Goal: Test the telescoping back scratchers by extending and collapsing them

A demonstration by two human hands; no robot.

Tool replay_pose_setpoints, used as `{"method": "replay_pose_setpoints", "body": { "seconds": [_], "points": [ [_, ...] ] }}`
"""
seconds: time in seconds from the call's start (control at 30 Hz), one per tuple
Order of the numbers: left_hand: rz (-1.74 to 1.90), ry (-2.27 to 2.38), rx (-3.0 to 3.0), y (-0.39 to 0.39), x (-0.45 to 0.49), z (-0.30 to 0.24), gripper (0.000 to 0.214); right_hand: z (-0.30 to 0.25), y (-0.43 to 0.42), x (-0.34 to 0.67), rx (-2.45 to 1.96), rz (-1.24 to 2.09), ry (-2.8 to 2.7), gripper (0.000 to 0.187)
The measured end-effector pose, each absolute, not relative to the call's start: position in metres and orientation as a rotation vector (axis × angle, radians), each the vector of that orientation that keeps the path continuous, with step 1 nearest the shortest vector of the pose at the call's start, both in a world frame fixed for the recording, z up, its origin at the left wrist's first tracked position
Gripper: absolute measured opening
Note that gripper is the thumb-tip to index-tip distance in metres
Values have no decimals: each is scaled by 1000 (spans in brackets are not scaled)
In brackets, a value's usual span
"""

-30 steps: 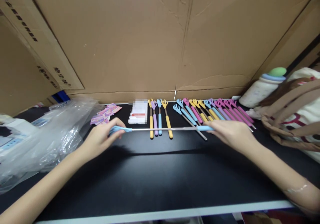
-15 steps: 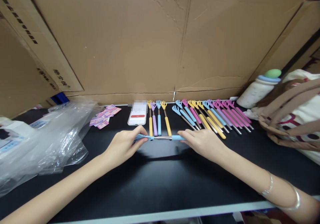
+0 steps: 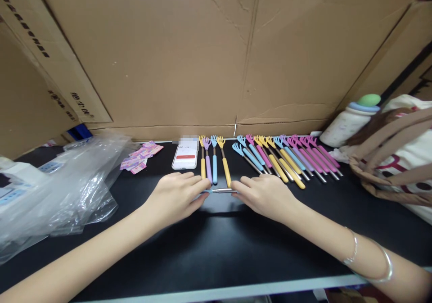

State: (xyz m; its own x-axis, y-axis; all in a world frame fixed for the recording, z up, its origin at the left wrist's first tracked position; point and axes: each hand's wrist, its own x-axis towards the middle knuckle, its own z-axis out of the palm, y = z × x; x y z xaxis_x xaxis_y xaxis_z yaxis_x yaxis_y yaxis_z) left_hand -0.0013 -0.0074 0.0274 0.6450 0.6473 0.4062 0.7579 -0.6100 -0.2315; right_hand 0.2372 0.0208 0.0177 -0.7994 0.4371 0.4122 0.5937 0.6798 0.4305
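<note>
A back scratcher (image 3: 222, 190) lies level between my two hands, its metal rod showing in the gap. My left hand (image 3: 180, 192) is closed around the blue clawed end, which is mostly hidden by the fingers. My right hand (image 3: 263, 195) grips the other end, covering the handle. Just beyond the hands, a few back scratchers with yellow, purple and blue handles, such as this purple one (image 3: 208, 168), lie side by side. To the right, a longer row of back scratchers (image 3: 286, 156) in blue, pink, yellow and purple rests on the black table (image 3: 216, 253).
A phone (image 3: 185, 159) lies left of the small row, beside a pile of pink-purple cards (image 3: 140, 156). Clear plastic bags (image 3: 77, 186) cover the left side. A white bottle (image 3: 349, 123) and a bag (image 3: 398, 154) stand at right. Cardboard (image 3: 175, 60) walls the back.
My right hand has come in closer to the left, and now covers the blue handle. The left fingers have shifted along over the claw end, leaving mostly bare rod in view.
</note>
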Motion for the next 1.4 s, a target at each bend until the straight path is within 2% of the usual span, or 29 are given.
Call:
{"method": "replay_pose_setpoints", "body": {
  "seconds": [0.5,0.77,1.1,1.27,1.4],
  "points": [
    [-337,-1004,-2379,-14,1,17,18,18,15,239,-775,-779,-2601,25],
    [-300,-927,-2257,-5,-43,25,28,31,39,305,-782,-976,-2583,28],
    [-261,-836,-2043,2,-63,56,21,55,49,324,-747,-1223,-2469,31],
    [-256,-786,-2004,1,-67,62,20,57,54,338,-765,-1357,-2456,21],
    [-253,-774,-1997,0,-68,64,19,56,56,349,-718,-1376,-2437,22]
  ]
}}
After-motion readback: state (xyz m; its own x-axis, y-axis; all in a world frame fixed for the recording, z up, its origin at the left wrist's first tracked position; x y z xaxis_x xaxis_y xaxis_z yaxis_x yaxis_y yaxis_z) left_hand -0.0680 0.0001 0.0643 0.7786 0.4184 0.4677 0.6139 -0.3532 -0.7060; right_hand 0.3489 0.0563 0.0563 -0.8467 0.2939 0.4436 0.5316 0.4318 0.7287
